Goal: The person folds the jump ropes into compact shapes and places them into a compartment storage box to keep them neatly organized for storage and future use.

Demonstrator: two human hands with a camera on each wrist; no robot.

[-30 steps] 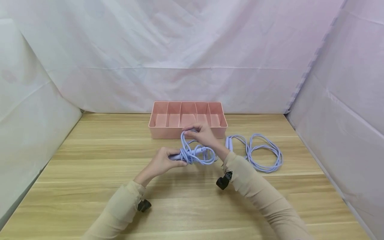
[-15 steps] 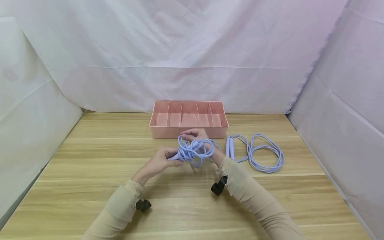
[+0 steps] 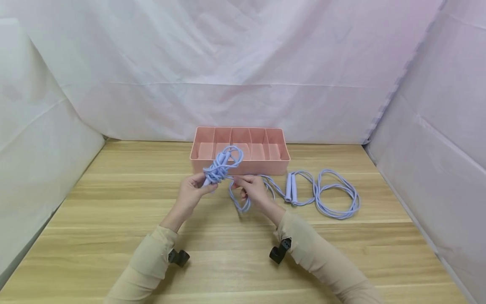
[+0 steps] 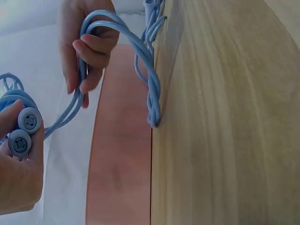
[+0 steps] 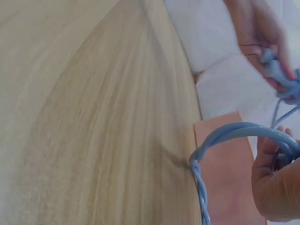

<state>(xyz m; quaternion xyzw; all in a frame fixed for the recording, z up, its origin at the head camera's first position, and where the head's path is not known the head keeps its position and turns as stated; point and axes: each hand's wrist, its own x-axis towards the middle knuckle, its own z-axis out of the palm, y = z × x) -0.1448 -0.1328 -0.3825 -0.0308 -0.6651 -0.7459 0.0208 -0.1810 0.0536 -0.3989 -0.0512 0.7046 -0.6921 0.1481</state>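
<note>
1. My left hand (image 3: 188, 192) is clamped round the paired handles (image 4: 29, 119) of the rope (image 3: 216, 172), held up off the table (image 3: 228, 261). Their round ends show side by side in the left wrist view.
2. My right hand (image 3: 252, 188), just to the right of my left, has its fingers curled on a doubled length of cord (image 4: 153, 89). One stretch runs from those fingers to the bundle; the rest arches over and hangs below my right hand.
3. Several turns wrap the handles just beyond my left fingers, with loops standing out past them.
4. I take the step in hand to be winding the leftover cord round the handles, though this one moment alone can't rule out unwinding.
5. If winding it is, the next move calls for my left hand to hold the handles firm while my right carries the cord round them, fairly taut, so the turns don't slip off.
6. The hanging part needs watching: it could snag on the other rope (image 3: 316, 191), which lies coiled on the table to the right of my right hand.
7. Beyond both hands stands the divided box (image 3: 265, 168).
</note>
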